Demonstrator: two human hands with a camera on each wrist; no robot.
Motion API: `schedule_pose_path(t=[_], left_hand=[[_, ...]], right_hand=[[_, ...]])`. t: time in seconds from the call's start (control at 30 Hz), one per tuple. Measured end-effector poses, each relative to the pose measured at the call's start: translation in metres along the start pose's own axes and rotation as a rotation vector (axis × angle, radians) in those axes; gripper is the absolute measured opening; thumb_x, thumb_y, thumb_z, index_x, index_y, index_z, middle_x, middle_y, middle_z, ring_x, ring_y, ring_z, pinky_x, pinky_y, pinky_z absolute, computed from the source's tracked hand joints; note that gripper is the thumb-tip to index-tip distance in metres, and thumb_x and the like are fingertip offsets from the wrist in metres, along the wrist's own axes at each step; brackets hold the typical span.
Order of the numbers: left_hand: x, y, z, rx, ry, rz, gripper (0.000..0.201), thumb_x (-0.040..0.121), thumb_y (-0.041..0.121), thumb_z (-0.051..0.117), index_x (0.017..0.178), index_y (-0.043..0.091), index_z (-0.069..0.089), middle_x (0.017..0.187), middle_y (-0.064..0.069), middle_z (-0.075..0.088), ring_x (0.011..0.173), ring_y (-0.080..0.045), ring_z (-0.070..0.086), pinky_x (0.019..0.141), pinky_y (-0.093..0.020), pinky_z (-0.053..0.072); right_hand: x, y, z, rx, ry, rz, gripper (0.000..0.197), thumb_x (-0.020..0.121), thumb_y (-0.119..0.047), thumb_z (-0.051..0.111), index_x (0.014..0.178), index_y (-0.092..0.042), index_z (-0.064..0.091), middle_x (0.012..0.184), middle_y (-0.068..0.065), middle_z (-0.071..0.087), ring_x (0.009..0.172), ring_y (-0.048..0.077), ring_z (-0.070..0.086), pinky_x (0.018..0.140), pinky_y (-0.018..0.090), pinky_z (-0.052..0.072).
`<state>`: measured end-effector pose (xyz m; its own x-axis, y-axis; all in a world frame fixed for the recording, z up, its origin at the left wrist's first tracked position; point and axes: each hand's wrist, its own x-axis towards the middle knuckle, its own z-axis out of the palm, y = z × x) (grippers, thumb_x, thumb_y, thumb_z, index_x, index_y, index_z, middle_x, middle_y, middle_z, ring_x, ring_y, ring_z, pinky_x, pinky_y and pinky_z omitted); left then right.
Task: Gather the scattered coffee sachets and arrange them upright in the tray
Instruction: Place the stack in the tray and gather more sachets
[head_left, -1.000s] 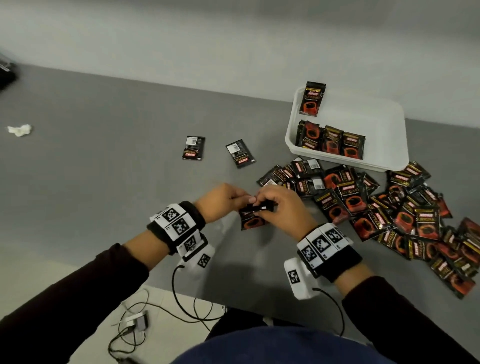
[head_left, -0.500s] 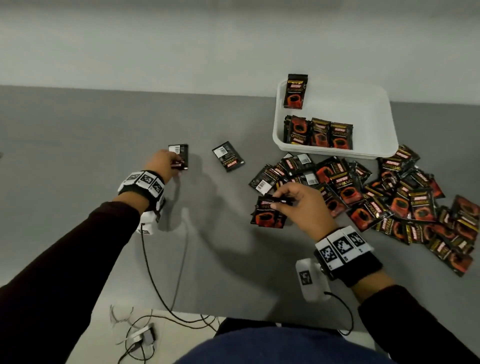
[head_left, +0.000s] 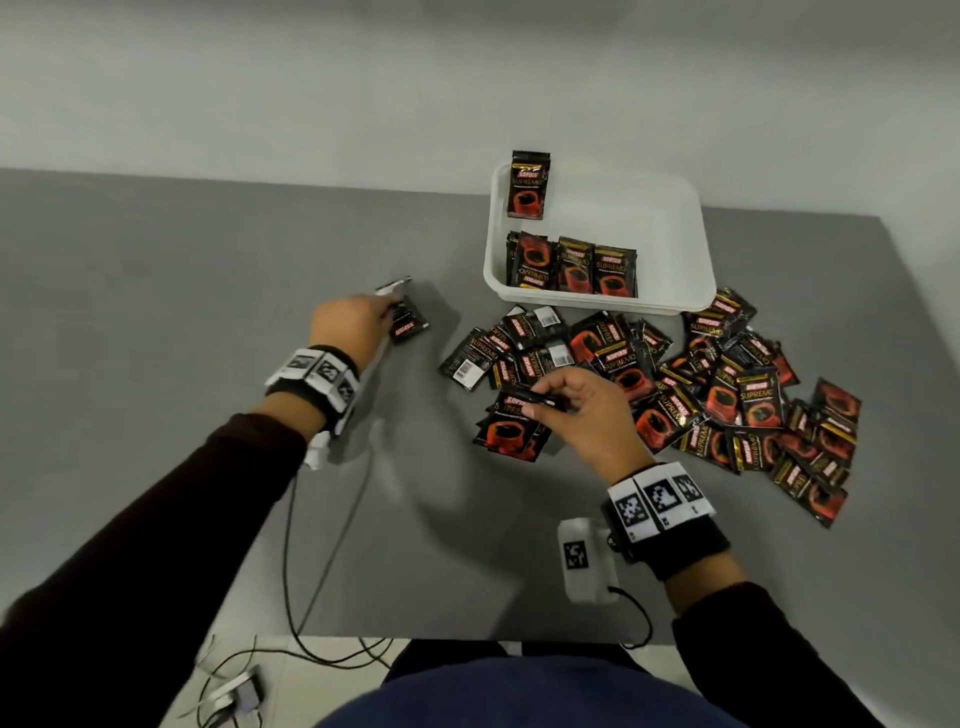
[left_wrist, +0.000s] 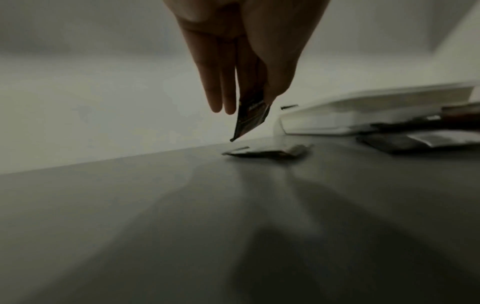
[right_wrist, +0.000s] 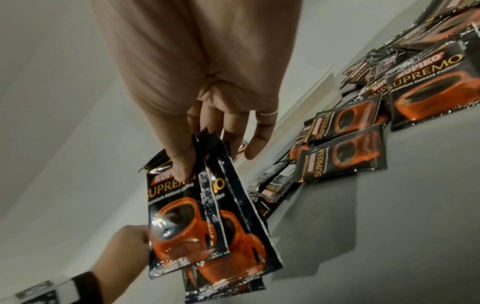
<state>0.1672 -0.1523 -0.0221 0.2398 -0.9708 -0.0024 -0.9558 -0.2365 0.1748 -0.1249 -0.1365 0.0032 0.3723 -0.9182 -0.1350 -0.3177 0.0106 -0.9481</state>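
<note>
My left hand (head_left: 382, 306) pinches one black sachet (left_wrist: 250, 119) by its top edge, so it hangs just above the table. It hovers over a second loose sachet (head_left: 409, 326) lying flat, also seen in the left wrist view (left_wrist: 265, 151). My right hand (head_left: 540, 401) grips a fanned bundle of sachets (right_wrist: 207, 216) by their tops, just left of the scattered pile (head_left: 701, 395). The white tray (head_left: 670, 249) stands behind the pile. A row of sachets (head_left: 571, 267) leans on its near wall and one sachet (head_left: 529, 184) stands in its far left corner.
The grey table (head_left: 182, 312) ends at a wall behind the tray and at a near edge by my body. Cables (head_left: 291, 571) run from my left wrist over that near edge. The pile spreads to the right, close to the table's right edge.
My left hand left the bundle, reached out to the far-left loose sachet, picked it up and carried it right over the second loose sachet. My right hand kept the bundle.
</note>
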Motion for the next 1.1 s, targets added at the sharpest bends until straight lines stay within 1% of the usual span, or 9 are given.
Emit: schedule_pose_path(t=[0.17,0.27,0.4,0.5,0.57,0.7,0.87,0.97,1.1], left_hand=[[0.009,0.030,0.021,0.074,-0.238,-0.088,0.040,0.090,0.043,0.050,0.112,0.012,0.062,0.116,-0.013,0.059,0.105,-0.033,0.056,0.080,-0.038,0.046],[0.014,0.029,0.021,0.025,-0.251,-0.079,0.036,0.087,0.032,0.059,0.114,0.009,0.063,0.117,-0.018,0.059,0.107,-0.037,0.054,0.088,-0.041,0.046],[0.021,0.032,0.017,0.071,-0.294,-0.043,0.032,0.089,0.019,0.054,0.116,0.001,0.060,0.117,-0.023,0.059,0.109,-0.040,0.054,0.095,-0.043,0.044],[0.016,0.036,0.015,0.115,-0.271,0.007,0.033,0.091,0.018,0.049,0.114,-0.003,0.058,0.117,-0.025,0.058,0.108,-0.041,0.054,0.092,-0.045,0.045],[0.010,0.032,0.008,0.110,-0.221,0.007,0.030,0.090,0.019,0.050,0.113,0.002,0.060,0.113,-0.022,0.060,0.103,-0.040,0.057,0.085,-0.043,0.048],[-0.015,0.021,-0.009,-0.031,-0.139,0.000,0.028,0.088,0.017,0.054,0.112,0.006,0.062,0.105,-0.023,0.061,0.096,-0.039,0.058,0.078,-0.042,0.047],[-0.076,0.026,-0.026,-0.226,0.060,0.119,0.026,0.091,0.012,0.054,0.115,0.007,0.062,0.102,-0.016,0.066,0.093,-0.033,0.057,0.074,-0.038,0.045],[-0.115,0.050,-0.025,-0.333,0.004,0.248,0.025,0.093,0.014,0.050,0.115,0.005,0.058,0.105,-0.013,0.064,0.088,-0.030,0.061,0.075,-0.031,0.044],[-0.144,0.094,-0.004,-0.460,-0.158,0.346,0.027,0.096,0.014,0.043,0.118,0.007,0.055,0.112,-0.012,0.057,0.094,-0.026,0.060,0.082,-0.031,0.048]], right_hand=[[-0.007,0.003,-0.018,0.030,0.023,-0.023,0.030,0.071,0.001,0.075,0.075,-0.026,0.062,0.081,-0.007,0.067,0.077,0.005,0.064,0.071,0.015,0.052],[-0.012,0.008,-0.026,0.041,0.026,-0.010,0.031,0.071,0.002,0.075,0.075,-0.025,0.061,0.082,-0.007,0.067,0.080,0.008,0.065,0.073,0.018,0.052],[-0.018,0.011,-0.036,0.039,0.028,-0.009,0.030,0.072,0.002,0.075,0.074,-0.025,0.060,0.081,-0.004,0.066,0.080,0.012,0.065,0.075,0.023,0.054],[-0.020,0.013,-0.043,0.018,0.034,-0.005,0.029,0.072,0.000,0.075,0.076,-0.024,0.060,0.085,0.001,0.067,0.083,0.016,0.065,0.079,0.029,0.054],[-0.020,0.015,-0.048,-0.017,0.053,-0.007,0.026,0.073,-0.001,0.075,0.077,-0.022,0.060,0.087,0.004,0.068,0.086,0.018,0.066,0.080,0.028,0.053],[-0.018,0.023,-0.056,-0.033,0.083,0.027,0.026,0.074,-0.002,0.074,0.077,-0.024,0.059,0.085,-0.004,0.068,0.086,0.011,0.066,0.073,0.012,0.050],[-0.010,0.026,-0.052,-0.163,0.140,0.031,0.017,0.077,-0.007,0.072,0.081,-0.020,0.061,0.089,-0.005,0.068,0.089,0.010,0.066,0.078,0.026,0.055],[-0.003,0.024,-0.042,-0.250,0.123,-0.022,0.015,0.077,-0.011,0.073,0.083,-0.020,0.062,0.092,0.002,0.068,0.092,0.014,0.063,0.083,0.035,0.053],[0.000,0.019,-0.027,-0.402,0.053,-0.080,0.017,0.076,-0.020,0.074,0.080,-0.028,0.060,0.093,0.002,0.066,0.091,0.010,0.055,0.086,0.031,0.048]])
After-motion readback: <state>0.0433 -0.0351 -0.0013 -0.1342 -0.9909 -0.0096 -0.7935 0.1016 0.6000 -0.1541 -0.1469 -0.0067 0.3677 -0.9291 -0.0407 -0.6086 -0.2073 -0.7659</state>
